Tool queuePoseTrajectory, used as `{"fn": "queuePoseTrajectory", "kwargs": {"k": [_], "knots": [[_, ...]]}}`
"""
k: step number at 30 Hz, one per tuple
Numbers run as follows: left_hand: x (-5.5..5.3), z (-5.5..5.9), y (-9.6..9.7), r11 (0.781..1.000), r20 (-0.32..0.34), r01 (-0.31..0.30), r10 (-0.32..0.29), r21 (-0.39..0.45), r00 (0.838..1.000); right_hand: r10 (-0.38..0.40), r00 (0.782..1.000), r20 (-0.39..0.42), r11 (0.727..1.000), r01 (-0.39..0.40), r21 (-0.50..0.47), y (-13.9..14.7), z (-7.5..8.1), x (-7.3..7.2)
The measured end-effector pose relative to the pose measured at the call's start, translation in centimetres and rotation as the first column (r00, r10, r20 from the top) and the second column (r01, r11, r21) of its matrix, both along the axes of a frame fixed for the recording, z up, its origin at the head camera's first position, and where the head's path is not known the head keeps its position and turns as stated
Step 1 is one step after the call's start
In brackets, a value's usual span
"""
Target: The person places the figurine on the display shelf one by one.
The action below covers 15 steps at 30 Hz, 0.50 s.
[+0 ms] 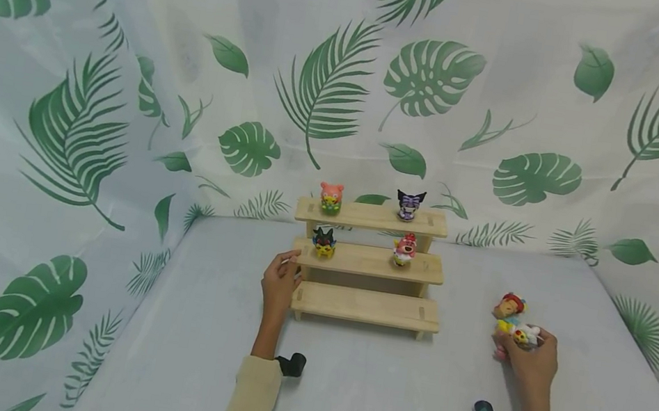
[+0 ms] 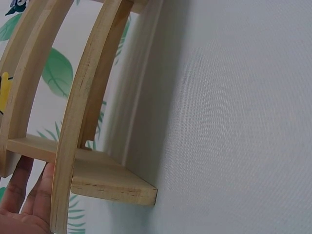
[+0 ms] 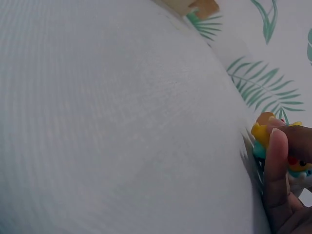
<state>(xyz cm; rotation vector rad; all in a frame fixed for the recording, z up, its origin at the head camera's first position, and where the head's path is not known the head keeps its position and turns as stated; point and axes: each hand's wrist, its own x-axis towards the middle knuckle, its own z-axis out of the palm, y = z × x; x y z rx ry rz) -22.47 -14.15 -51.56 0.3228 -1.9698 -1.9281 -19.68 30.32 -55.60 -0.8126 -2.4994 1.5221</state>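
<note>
A three-step wooden display stand point(image 1: 366, 304) stands on the white-covered table. My left hand point(image 1: 279, 286) is at its left end, and in the left wrist view extended fingers point(image 2: 18, 187) touch the side frame; the thumb's contact is hidden. Over on the right, my right hand point(image 1: 535, 361) pinches a small white figurine with a yellow face point(image 1: 524, 337) between thumb and fingers. Right beside it is a red-capped figurine point(image 1: 509, 306). Pink and yellow parts show by the fingers, partly covered. In the right wrist view the fingers hide most of the held figurine point(image 3: 300, 165).
On the top step stand a pink figurine point(image 1: 330, 199) and a black-and-purple one point(image 1: 409, 205). The middle step carries a dark-eared yellow figurine point(image 1: 323, 242) and a red-and-pink one point(image 1: 405, 250). A leaf-print curtain point(image 1: 340, 38) hangs behind the table.
</note>
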Motion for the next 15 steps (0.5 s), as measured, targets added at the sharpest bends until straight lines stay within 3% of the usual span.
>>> {"fn": "queuePoseTrajectory", "kwargs": {"k": [12,15], "knots": [[0.25,0.45,0.17,1.000,0.009,0.005,-0.005,0.016,1.000,-0.017,0.995,-0.094,0.996,0.026,0.090,-0.62,-0.66,0.77],[0.02,-0.01,0.05,1.000,0.001,0.004,-0.004,0.021,1.000,-0.023,0.993,-0.115,0.996,0.033,0.084,-0.94,-0.50,0.93]]}}
